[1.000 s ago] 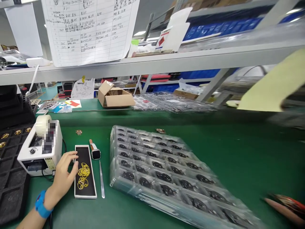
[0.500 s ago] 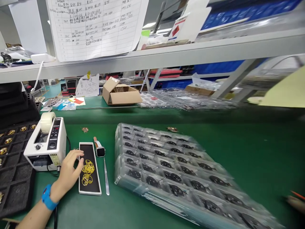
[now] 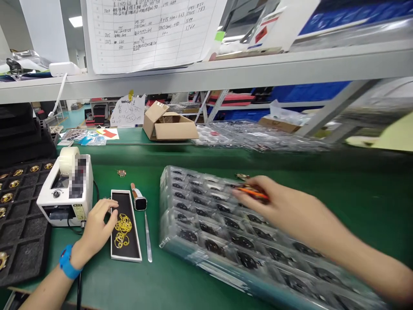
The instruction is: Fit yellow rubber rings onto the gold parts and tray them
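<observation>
Head view: right hand (image 3: 280,200) clamps a blurred, half-hidden orange object (image 3: 254,192); left hand (image 3: 97,228) has its grip apart.

We have swung our right hand (image 3: 278,199), carrying an orange-and-dark object (image 3: 256,192), from the far right to over the clear trays (image 3: 196,259).

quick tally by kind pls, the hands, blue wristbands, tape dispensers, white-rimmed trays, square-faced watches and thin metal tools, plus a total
hands: 2 (left hand, right hand)
blue wristband: 1
tape dispenser: 1
white-rimmed tray: 1
square-faced watch: 1
thin metal tool: 1
total: 7
</observation>
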Motion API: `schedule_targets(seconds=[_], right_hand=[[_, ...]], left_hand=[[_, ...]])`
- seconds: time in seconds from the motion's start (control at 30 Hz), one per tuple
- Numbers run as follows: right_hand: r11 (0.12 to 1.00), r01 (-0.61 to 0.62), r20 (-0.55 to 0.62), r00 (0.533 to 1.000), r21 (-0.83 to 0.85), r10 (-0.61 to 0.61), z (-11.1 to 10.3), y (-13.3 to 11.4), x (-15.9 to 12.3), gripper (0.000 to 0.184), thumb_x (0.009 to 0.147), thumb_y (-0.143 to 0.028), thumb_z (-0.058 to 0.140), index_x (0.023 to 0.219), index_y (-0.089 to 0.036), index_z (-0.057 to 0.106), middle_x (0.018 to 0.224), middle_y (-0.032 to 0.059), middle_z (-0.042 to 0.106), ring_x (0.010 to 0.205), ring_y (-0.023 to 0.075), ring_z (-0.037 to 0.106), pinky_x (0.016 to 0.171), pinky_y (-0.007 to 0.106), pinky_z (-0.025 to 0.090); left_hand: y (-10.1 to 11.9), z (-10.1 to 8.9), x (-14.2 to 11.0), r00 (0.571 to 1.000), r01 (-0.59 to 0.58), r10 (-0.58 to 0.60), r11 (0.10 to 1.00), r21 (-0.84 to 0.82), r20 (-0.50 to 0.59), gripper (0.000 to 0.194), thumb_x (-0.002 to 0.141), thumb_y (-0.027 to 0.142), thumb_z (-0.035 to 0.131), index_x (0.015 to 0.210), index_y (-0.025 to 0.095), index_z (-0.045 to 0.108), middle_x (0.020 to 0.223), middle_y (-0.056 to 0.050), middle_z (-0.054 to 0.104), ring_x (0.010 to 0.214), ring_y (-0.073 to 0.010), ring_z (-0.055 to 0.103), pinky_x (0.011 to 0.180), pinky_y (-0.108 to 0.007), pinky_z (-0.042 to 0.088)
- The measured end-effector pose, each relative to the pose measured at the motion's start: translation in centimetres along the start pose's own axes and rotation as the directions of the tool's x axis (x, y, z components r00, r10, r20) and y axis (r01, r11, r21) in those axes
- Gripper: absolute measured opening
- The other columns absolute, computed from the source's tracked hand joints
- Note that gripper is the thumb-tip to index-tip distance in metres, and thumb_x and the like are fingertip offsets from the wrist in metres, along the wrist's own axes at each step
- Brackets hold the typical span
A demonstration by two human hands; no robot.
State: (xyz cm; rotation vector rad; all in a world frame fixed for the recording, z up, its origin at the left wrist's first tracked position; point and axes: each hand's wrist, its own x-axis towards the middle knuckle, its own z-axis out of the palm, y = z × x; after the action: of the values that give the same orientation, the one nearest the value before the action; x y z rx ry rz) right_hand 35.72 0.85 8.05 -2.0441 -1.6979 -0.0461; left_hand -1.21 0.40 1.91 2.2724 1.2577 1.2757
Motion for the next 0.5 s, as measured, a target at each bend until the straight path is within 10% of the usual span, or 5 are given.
schedule_targets(seconds=[0.1, 0.23, 0.37, 0.5], right_hand=[[0.951, 0.229, -0.035, 0.973, 0.208, -0.227, 0.4, -5.1, -2.8, 0.053, 0.07, -0.076, 0.05, 0.077, -0.023, 0.054, 0.066, 0.0105, 0.065, 0.048, 0.0199, 0.057, 0.047, 0.031, 0.038], [0.769, 0.557, -0.347, 0.821, 0.313, -0.453, 2.2, -9.6, -8.1, 0.021, 0.086, -0.046, 0.048, 0.088, -0.025, 0.053, 0.06, 0.0015, 0.058, 0.043, 0.015, 0.049, 0.045, 0.027, 0.035], [0.678, 0.693, -0.438, 0.703, 0.246, -0.56, 3.9, -12.8, -9.1, 0.017, 0.082, -0.037, 0.056, 0.084, -0.021, 0.052, 0.06, 0.0024, 0.057, 0.049, 0.0152, 0.052, 0.048, 0.025, 0.035], [0.77, 0.568, -0.292, 0.819, 0.291, -0.494, 4.5, -13.3, -7.1, 0.018, 0.08, -0.039, 0.054, 0.075, -0.021, 0.052, 0.061, 0.0035, 0.059, 0.055, 0.017, 0.055, 0.05, 0.026, 0.033]], left_hand=[[1.2, -1.0, 1.6, 0.997, 0.071, -0.072, 0.997, 0.03, 0.026, 0.021, 0.09, 0.017, 0.041, 0.103, 0.02, 0.057, 0.102, -0.009, 0.069, 0.093, -0.0218, 0.066, 0.078, -0.037, 0.054], [4.1, -1.6, 7.8, 0.986, 0.059, -0.074, 0.993, 0.105, 0.149, 0.029, 0.088, 0.015, 0.04, 0.115, 0.021, 0.05, 0.112, -0.009, 0.068, 0.101, -0.0251, 0.064, 0.082, -0.041, 0.051], [4.7, 1.2, 15.4, 0.935, 0.174, -0.234, 0.957, 0.232, 0.265, 0.031, 0.09, 0.009, 0.033, 0.115, 0.017, 0.051, 0.108, -0.008, 0.069, 0.097, -0.0211, 0.064, 0.082, -0.035, 0.05], [1.1, 5.6, 18.0, 0.88, 0.223, -0.336, 0.916, 0.333, 0.336, 0.024, 0.092, 0.02, 0.047, 0.112, 0.012, 0.056, 0.109, -0.013, 0.064, 0.096, -0.0209, 0.062, 0.083, -0.036, 0.051]])
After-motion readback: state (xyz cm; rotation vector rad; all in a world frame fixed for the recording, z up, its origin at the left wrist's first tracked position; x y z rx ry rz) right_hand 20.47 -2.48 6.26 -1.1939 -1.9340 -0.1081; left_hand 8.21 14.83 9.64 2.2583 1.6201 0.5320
